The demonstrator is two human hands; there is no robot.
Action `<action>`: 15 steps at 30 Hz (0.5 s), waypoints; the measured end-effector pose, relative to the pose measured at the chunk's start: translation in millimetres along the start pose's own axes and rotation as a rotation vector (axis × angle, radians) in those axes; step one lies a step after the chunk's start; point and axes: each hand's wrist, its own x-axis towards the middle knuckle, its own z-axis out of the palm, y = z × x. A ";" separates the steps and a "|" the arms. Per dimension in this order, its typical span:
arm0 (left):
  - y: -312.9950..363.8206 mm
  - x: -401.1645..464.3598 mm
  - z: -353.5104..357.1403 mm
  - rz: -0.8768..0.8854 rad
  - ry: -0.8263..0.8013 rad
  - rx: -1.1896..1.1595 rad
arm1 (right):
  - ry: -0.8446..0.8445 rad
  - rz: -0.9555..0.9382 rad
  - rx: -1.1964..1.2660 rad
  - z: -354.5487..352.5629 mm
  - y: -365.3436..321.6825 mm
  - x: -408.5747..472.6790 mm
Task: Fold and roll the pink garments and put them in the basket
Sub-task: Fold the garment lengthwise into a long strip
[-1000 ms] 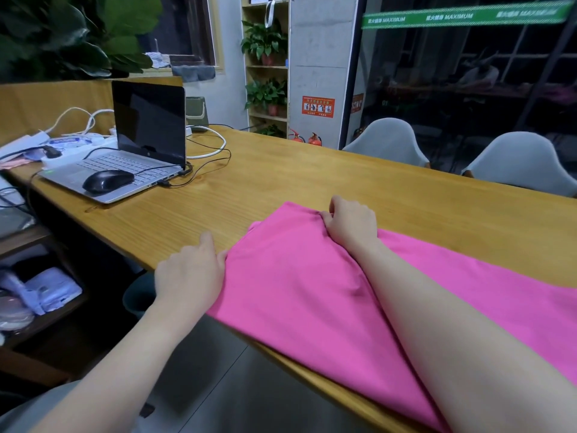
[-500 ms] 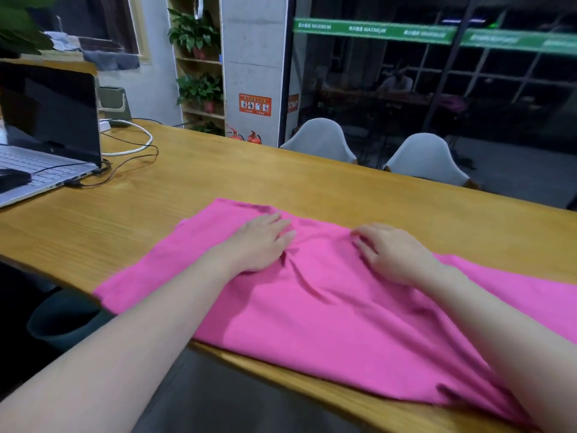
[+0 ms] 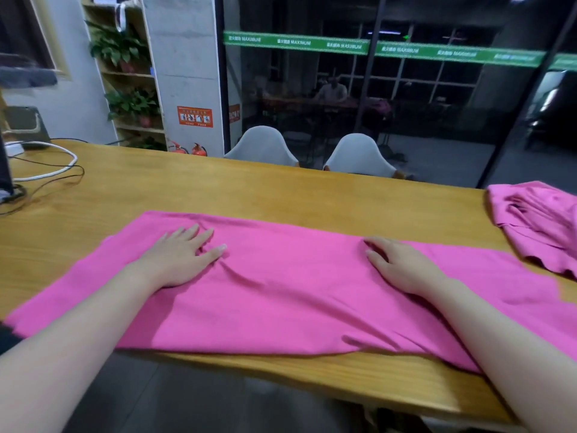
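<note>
Pink fabric dominates the head view: a pink garment [image 3: 281, 295] lies spread flat along the near edge of the wooden table [image 3: 218, 189], its near hem running close to that edge and its left end reaching the left border of the view. The left hand [image 3: 179, 257] rests palm down on the left part of the garment, fingers straight and slightly spread, holding nothing. The right hand [image 3: 402, 267] rests palm down on the right part, fingers straight and close together, likewise gripping nothing. Shallow creases run across the cloth between the two hands. A second pink garment [image 3: 537, 223] lies crumpled at the far right corner of the table, just beside the spread one; whether they touch cannot be told. White and black cables [image 3: 53, 173] lie on the left end of the table. Two white chairs [image 3: 359, 154] stand behind the far edge, in front of a glass wall. A shelf with potted plants [image 3: 131, 101] stands at the far left.
</note>
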 end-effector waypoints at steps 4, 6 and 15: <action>45.8 -14.0 0.5 0.031 0.110 -0.017 | 0.038 0.123 0.068 -26.8 39.5 -39.3; 92.0 -27.9 0.8 0.158 0.115 -0.076 | 0.066 0.173 0.054 -37.6 63.8 -62.2; 286.1 -29.4 13.6 0.643 -0.085 -0.149 | 0.165 0.479 0.056 -61.6 142.4 -173.1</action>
